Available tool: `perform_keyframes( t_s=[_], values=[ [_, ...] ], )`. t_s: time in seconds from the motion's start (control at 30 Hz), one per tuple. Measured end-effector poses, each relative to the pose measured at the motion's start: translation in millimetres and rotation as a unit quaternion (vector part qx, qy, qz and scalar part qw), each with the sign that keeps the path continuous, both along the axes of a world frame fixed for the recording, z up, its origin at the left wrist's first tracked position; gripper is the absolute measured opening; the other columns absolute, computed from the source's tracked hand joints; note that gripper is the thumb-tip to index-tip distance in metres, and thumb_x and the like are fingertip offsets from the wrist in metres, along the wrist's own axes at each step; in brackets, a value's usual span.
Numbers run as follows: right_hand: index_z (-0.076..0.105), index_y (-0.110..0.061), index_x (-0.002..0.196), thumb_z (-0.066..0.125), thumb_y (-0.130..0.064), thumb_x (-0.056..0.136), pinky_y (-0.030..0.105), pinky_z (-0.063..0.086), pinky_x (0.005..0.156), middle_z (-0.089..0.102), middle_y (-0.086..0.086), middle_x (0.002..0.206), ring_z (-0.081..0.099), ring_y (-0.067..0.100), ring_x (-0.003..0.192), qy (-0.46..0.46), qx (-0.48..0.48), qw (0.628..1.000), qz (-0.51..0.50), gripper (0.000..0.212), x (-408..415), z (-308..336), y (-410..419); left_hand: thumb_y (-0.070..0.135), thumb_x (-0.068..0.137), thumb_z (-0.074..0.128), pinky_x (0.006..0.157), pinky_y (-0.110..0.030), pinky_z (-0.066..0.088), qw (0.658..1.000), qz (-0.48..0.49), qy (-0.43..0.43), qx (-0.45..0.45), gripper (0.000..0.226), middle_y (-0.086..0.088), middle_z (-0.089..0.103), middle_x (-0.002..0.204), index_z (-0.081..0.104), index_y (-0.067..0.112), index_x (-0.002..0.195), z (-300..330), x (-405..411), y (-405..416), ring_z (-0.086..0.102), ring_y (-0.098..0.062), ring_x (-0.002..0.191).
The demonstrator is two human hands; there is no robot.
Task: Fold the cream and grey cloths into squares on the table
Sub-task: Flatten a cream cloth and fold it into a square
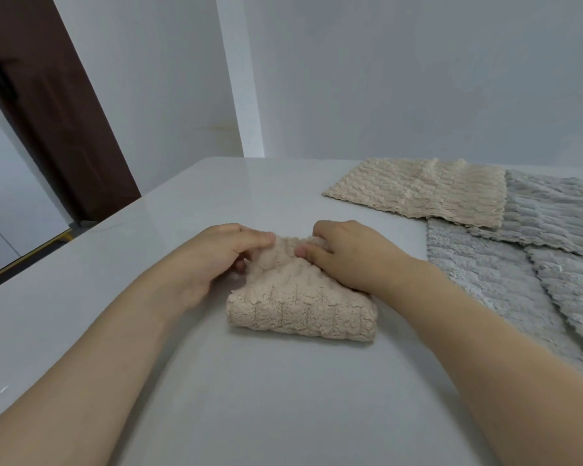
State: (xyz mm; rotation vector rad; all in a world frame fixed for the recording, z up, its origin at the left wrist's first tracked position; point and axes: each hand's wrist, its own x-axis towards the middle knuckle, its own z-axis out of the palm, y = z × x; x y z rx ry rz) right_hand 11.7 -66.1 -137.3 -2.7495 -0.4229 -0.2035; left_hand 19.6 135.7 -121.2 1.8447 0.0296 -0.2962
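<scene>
A cream textured cloth (300,304) lies folded into a thick bundle in the middle of the pale table (249,398). Its far edge is bunched up between both hands. My left hand (212,260) grips that far edge from the left, fingers curled over the fabric. My right hand (347,253) pinches the same edge from the right, thumb on top. A second cream cloth (418,190) lies flat at the back right. It partly overlaps several grey cloths (505,280) spread along the right side.
The table's left edge runs diagonally beside a dark brown door frame (48,95). A white wall (384,79) stands close behind the table's far edge. The grey cloths reach the right border of the view.
</scene>
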Motion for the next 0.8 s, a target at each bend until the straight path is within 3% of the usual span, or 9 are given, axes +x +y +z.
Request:
perform_keyframes(
  t_s=[0.13, 0.27, 0.37, 0.47, 0.53, 0.63, 0.73, 0.8],
  values=[
    [0.049, -0.020, 0.096, 0.032, -0.063, 0.095, 0.034, 0.035, 0.070, 0.050, -0.006, 0.086, 0.047, 0.019, 0.086, 0.019, 0.015, 0.998, -0.062, 0.046, 3, -3, -10, 0.040, 0.079, 0.072, 0.068, -0.030, 0.041, 0.998, -0.054, 0.039, 0.013, 0.031, -0.004, 0.065, 0.079, 0.071, 0.012, 0.094, 5, -6, 3, 0.053, -0.024, 0.073],
    [0.038, -0.025, 0.070, 0.031, -0.066, 0.093, 0.034, 0.033, 0.069, 0.046, -0.007, 0.079, 0.045, 0.019, 0.084, 0.023, -0.015, 0.995, -0.101, 0.048, 6, -8, -9, 0.038, 0.082, 0.071, 0.093, -0.034, 0.047, 0.993, -0.085, 0.034, 0.071, 0.030, -0.002, 0.077, 0.094, 0.077, 0.011, 0.095, 6, -11, -2, 0.070, -0.021, 0.096],
    [0.033, -0.026, 0.069, 0.031, -0.063, 0.095, 0.033, 0.031, 0.069, 0.045, -0.007, 0.080, 0.043, 0.019, 0.083, 0.022, -0.010, 0.994, -0.102, 0.045, 7, -9, -8, 0.025, 0.077, 0.075, 0.098, -0.042, 0.047, 0.997, -0.067, 0.022, 0.024, 0.031, -0.013, 0.075, 0.099, 0.074, 0.002, 0.097, 2, -10, -1, 0.068, -0.032, 0.103],
    [0.037, -0.024, 0.074, 0.033, -0.062, 0.095, 0.033, 0.031, 0.069, 0.046, -0.006, 0.080, 0.043, 0.019, 0.082, 0.015, -0.001, 0.994, -0.106, 0.044, 8, -11, -9, 0.024, 0.071, 0.074, 0.103, -0.045, 0.043, 0.997, -0.069, 0.019, -0.001, 0.047, -0.019, 0.072, 0.108, 0.067, -0.004, 0.108, -1, -8, 3, 0.064, -0.035, 0.109],
    [0.042, -0.021, 0.080, 0.034, -0.061, 0.095, 0.033, 0.032, 0.070, 0.048, -0.005, 0.083, 0.043, 0.020, 0.083, 0.008, 0.010, 0.993, -0.114, 0.043, 9, -12, -9, 0.029, 0.064, 0.075, 0.100, -0.039, 0.045, 0.996, -0.090, 0.016, 0.017, 0.052, -0.012, 0.074, 0.106, 0.070, 0.004, 0.109, 0, -9, 5, 0.066, -0.029, 0.108],
    [0.039, -0.021, 0.076, 0.035, -0.060, 0.095, 0.033, 0.033, 0.069, 0.047, -0.005, 0.082, 0.043, 0.020, 0.082, -0.002, 0.014, 0.991, -0.136, 0.044, 10, -12, -9, 0.030, 0.067, 0.078, 0.083, -0.028, 0.046, 0.993, -0.115, 0.014, 0.034, 0.048, -0.007, 0.075, 0.102, 0.072, 0.006, 0.108, 3, -9, 9, 0.068, -0.021, 0.096],
    [0.033, -0.023, 0.069, 0.037, -0.059, 0.095, 0.033, 0.034, 0.068, 0.046, -0.004, 0.081, 0.044, 0.020, 0.082, -0.001, 0.021, 0.987, -0.157, 0.044, 11, -12, -10, 0.034, 0.065, 0.074, 0.068, -0.028, 0.037, 0.990, -0.133, 0.006, 0.043, 0.052, -0.011, 0.066, 0.086, 0.068, -0.007, 0.096, 8, -12, 15, 0.051, -0.022, 0.077],
    [0.033, -0.023, 0.069, 0.037, -0.059, 0.095, 0.033, 0.034, 0.068, 0.046, -0.004, 0.080, 0.046, 0.021, 0.082, -0.002, 0.025, 0.987, -0.160, 0.044, 11, -11, -11, 0.036, 0.065, 0.076, 0.069, -0.030, 0.034, 0.988, -0.150, 0.008, 0.027, 0.048, -0.011, 0.060, 0.085, 0.069, -0.003, 0.091, 10, -13, 21, 0.045, -0.022, 0.078]
  ],
)
